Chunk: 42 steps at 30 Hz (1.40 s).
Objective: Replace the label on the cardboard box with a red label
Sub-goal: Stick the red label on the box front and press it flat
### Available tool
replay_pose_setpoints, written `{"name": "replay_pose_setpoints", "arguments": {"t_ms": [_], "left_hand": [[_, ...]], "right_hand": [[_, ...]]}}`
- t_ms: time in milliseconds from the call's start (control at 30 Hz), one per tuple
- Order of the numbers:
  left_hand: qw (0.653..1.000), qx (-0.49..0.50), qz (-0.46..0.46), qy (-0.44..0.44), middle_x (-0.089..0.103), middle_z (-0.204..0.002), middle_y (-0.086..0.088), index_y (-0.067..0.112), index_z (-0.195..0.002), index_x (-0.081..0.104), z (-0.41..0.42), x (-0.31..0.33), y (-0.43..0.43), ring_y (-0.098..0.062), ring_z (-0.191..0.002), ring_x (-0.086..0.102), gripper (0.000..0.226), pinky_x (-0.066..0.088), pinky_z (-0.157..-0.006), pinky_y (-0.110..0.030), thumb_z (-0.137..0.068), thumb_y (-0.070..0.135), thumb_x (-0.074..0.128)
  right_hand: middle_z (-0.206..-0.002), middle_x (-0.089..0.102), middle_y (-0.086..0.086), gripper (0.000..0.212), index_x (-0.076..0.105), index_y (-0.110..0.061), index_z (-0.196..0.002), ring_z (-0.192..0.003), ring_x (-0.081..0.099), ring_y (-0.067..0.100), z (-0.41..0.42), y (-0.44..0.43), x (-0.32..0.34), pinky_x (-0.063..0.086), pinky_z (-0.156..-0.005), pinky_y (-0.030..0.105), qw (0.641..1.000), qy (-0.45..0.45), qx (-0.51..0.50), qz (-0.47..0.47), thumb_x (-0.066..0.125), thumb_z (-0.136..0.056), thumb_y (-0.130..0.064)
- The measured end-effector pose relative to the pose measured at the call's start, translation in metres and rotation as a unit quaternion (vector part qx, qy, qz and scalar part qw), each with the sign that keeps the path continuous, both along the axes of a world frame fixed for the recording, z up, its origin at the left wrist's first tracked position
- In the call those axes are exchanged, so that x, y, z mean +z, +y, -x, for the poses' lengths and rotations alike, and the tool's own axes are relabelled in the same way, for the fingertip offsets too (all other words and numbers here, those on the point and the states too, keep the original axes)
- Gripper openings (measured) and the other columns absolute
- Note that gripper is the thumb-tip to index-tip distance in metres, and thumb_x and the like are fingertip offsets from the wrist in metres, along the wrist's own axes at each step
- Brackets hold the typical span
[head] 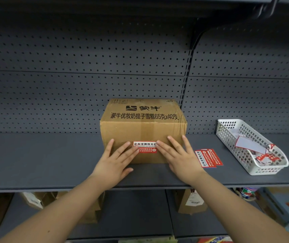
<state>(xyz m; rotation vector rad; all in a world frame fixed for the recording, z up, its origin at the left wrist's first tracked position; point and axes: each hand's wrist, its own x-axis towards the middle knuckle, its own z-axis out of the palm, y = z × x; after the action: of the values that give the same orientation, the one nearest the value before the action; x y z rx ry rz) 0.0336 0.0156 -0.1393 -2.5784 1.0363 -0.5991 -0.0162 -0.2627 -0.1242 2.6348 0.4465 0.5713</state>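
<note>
A brown cardboard box [143,127] with black printed characters stands on a dark grey shelf [44,158]. On its front face sits a red and white label [145,147]. My left hand [116,159] lies flat against the box front, fingers spread, its fingertips touching the label's left edge. My right hand [179,155] lies flat in the same way, fingertips on the label's right edge. Neither hand grips anything. Spare red labels [208,158] lie on the shelf just right of my right hand.
A white plastic basket [227,133] with peeled label scraps and backing paper stands at the right of the shelf. A perforated grey back panel [87,67] rises behind the box. The lower shelf holds brown paper bags [192,202] and coloured packages.
</note>
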Motion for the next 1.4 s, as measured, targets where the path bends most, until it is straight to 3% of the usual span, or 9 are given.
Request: {"name": "replay_pose_setpoints", "arguments": {"t_ms": [300,500,633,733,833,1033,1200,1333,1400], "left_hand": [[1.0,-0.022,0.016,0.002,0.019,-0.158,0.0,0.018,-0.149,0.019,0.008,-0.007,-0.003,-0.019,-0.146,0.013,0.066,0.004,-0.114,-0.061,-0.093,0.051,0.025],[1.0,-0.004,-0.021,0.006,0.021,-0.157,0.002,0.018,-0.149,0.02,0.003,-0.006,-0.012,-0.019,-0.146,0.012,0.065,-0.005,-0.114,-0.059,-0.093,0.051,0.022],[0.999,0.011,-0.037,0.011,0.024,-0.156,0.005,0.02,-0.148,0.023,-0.002,-0.01,0.02,-0.018,-0.147,0.003,0.063,-0.006,-0.115,-0.059,-0.093,0.05,0.021],[0.999,0.007,-0.034,0.01,0.025,-0.156,0.004,0.019,-0.148,0.024,0.0,-0.013,0.035,-0.017,-0.145,-0.011,0.064,-0.01,-0.114,-0.058,-0.093,0.051,0.02],[0.999,-0.027,-0.03,0.009,0.021,-0.157,0.002,0.018,-0.148,0.024,0.003,-0.009,0.023,-0.019,-0.147,0.001,0.064,-0.008,-0.115,-0.058,-0.093,0.051,0.023],[0.998,-0.023,-0.05,-0.005,-0.003,-0.158,0.003,0.02,-0.15,0.004,0.005,-0.005,-0.013,-0.02,-0.145,-0.012,0.065,-0.02,-0.111,-0.057,-0.095,0.053,0.014],[0.998,-0.012,-0.058,0.019,0.019,-0.156,0.007,0.022,-0.148,0.022,-0.005,-0.003,0.014,-0.02,-0.144,0.008,0.062,-0.008,-0.114,-0.059,-0.094,0.051,0.018],[0.998,-0.021,-0.065,0.018,-0.001,-0.159,0.006,0.022,-0.15,0.003,0.0,-0.005,0.022,-0.021,-0.143,-0.012,0.064,-0.02,-0.11,-0.059,-0.095,0.053,0.011],[0.998,-0.037,-0.055,0.012,0.002,-0.159,0.003,0.019,-0.15,0.007,0.007,-0.002,0.009,-0.022,-0.145,-0.006,0.067,-0.014,-0.112,-0.057,-0.094,0.054,0.015]], "right_hand": [[-0.159,0.008,-0.001,0.083,0.014,-0.017,-0.151,-0.146,0.0,0.026,0.008,0.019,-0.006,0.004,-0.114,0.057,0.999,0.022,0.038,-0.002,0.06,-0.083,-0.03],[-0.159,-0.008,-0.004,0.084,0.001,-0.018,-0.151,-0.141,-0.03,0.026,-0.001,0.026,-0.01,-0.02,-0.111,0.057,0.997,0.038,0.011,0.061,0.053,-0.087,-0.028],[-0.159,0.006,-0.007,0.088,0.009,-0.021,-0.151,-0.146,-0.006,0.024,0.006,-0.009,-0.004,-0.016,-0.114,0.057,0.996,0.055,-0.015,0.063,0.06,-0.08,-0.019],[-0.16,0.008,-0.005,0.091,0.007,-0.019,-0.151,-0.145,-0.002,0.026,0.013,-0.017,-0.007,-0.017,-0.113,0.057,0.996,0.055,-0.008,0.067,0.061,-0.079,-0.018],[-0.16,0.01,-0.001,0.091,0.012,-0.017,-0.151,-0.145,0.003,0.026,0.012,0.001,-0.008,-0.004,-0.114,0.058,0.996,0.054,0.034,0.056,0.064,-0.075,-0.018],[-0.155,-0.021,-0.003,0.079,-0.009,-0.018,-0.15,-0.139,-0.029,0.025,0.004,0.027,-0.01,-0.03,-0.105,0.056,0.994,0.066,0.03,0.085,0.044,-0.09,-0.021],[-0.158,-0.013,-0.01,0.082,-0.009,-0.023,-0.15,-0.141,-0.023,0.025,0.012,-0.01,-0.005,-0.025,-0.108,0.057,0.996,0.067,0.008,0.059,0.041,-0.086,-0.01],[-0.16,0.011,-0.004,0.093,0.009,-0.019,-0.151,-0.145,0.001,0.026,0.019,-0.023,-0.009,-0.011,-0.115,0.057,0.997,0.054,-0.003,0.062,0.06,-0.074,-0.009],[-0.159,0.015,-0.003,0.092,0.014,-0.018,-0.151,-0.145,0.008,0.024,0.019,-0.011,-0.007,-0.001,-0.116,0.055,0.999,0.029,0.023,0.037,0.062,-0.073,-0.012]]}}
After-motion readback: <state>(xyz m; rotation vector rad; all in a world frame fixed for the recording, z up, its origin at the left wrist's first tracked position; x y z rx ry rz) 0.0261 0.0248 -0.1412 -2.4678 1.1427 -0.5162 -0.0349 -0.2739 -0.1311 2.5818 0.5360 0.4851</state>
